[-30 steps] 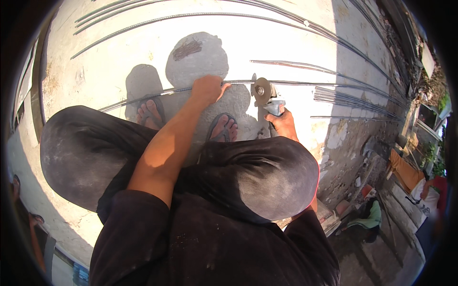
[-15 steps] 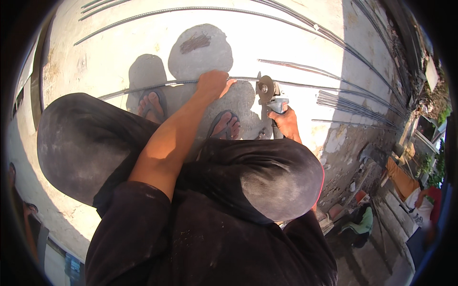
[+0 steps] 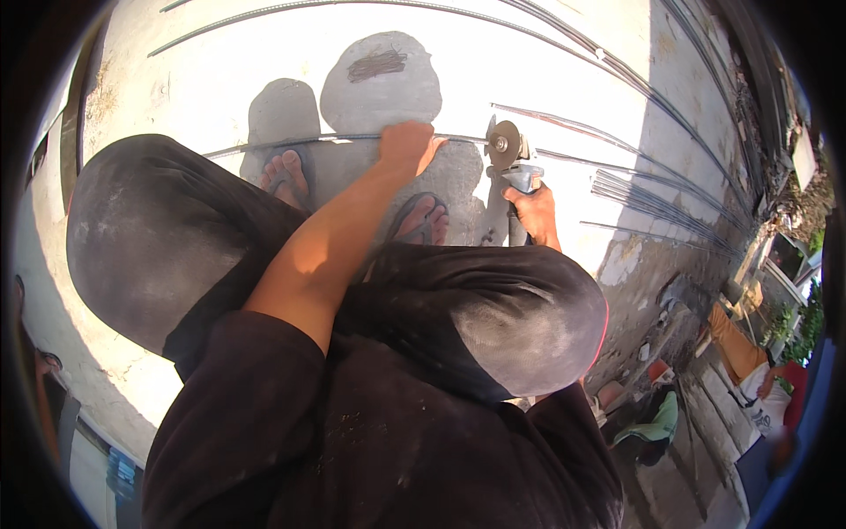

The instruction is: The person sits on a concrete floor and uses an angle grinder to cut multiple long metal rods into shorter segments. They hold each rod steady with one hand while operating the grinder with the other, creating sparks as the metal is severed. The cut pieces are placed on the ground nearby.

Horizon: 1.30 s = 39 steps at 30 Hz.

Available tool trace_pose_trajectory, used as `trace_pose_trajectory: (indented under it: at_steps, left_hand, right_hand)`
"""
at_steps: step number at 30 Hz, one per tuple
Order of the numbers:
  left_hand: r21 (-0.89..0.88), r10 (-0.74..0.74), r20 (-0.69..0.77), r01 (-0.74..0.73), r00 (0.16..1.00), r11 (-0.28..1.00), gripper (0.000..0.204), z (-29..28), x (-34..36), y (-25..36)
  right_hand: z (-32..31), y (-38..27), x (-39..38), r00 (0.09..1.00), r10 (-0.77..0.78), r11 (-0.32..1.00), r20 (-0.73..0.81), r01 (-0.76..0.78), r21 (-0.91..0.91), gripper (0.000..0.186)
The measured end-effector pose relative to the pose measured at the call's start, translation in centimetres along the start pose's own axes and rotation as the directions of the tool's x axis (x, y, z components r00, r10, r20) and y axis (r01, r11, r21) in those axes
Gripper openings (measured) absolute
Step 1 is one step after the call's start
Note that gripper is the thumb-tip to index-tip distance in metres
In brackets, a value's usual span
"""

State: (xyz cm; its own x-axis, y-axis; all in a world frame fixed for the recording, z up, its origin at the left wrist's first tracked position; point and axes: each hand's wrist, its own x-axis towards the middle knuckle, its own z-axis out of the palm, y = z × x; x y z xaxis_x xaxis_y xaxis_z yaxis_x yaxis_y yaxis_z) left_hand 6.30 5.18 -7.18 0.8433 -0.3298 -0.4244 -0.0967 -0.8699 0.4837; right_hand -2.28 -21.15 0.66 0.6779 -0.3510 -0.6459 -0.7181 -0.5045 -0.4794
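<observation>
My left hand [image 3: 410, 148] is closed around a long ribbed steel rebar [image 3: 339, 137] that lies across in front of my feet. In my right hand [image 3: 535, 216] is an angle grinder [image 3: 523, 178], its handle upright in the fingers. The grinder's round cutting disc [image 3: 505, 145] stands at the line of the rebar, a short way right of my left hand. Whether the disc bites into the bar cannot be made out. Beyond the disc, a bar [image 3: 573, 160] continues to the right along the same line.
My sandalled feet [image 3: 423, 220] are close behind the rebar. More bars [image 3: 652, 203] lie in bundles at right, and a long one [image 3: 352, 5] crosses the far side. Two people [image 3: 656, 423] are at lower right, near planks [image 3: 718, 406] and rubble.
The whole view has shifted slightly. The grinder's disc sits a little farther forward against the line of the rebar. Both hands keep their holds.
</observation>
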Motion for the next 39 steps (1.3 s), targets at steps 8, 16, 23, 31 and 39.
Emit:
trace_pose_trajectory:
  at_steps: [8, 16, 23, 31, 39]
  left_hand:
    - [0.001, -0.005, 0.011, 0.005, 1.000, 1.000, 0.045, 0.4, 0.2, -0.6]
    - [0.025, 0.013, 0.036, -0.014, 0.999, 1.000, 0.045, 0.5, 0.4, -0.6]
    - [0.079, 0.022, -0.067, -0.016, 0.998, 0.997, 0.048, 1.1, 0.4, -0.2]
    - [0.053, 0.028, -0.034, -0.027, 0.999, 0.998, 0.047, 0.7, 0.2, -0.7]
    - [0.002, 0.016, 0.018, -0.016, 1.000, 1.000, 0.042, -0.4, -0.1, -0.1]
  right_hand:
    - [0.0, 0.0, 0.4, 1.000, -0.003, 0.999, 0.029, 0.004, -0.038, 0.053]
    - [0.6, 1.9, 0.4, 0.999, 0.027, 0.998, 0.027, -0.029, 0.064, 0.051]
    - [0.0, 0.4, -0.1, 1.000, -0.027, 0.998, 0.007, 0.026, 0.063, 0.051]
    - [0.1, 0.6, 1.5, 1.000, -0.017, 1.000, 0.008, 0.017, -0.012, 0.048]
    - [0.1, 1.0, 1.0, 0.999, -0.010, 1.000, 0.042, 0.010, 0.011, 0.051]
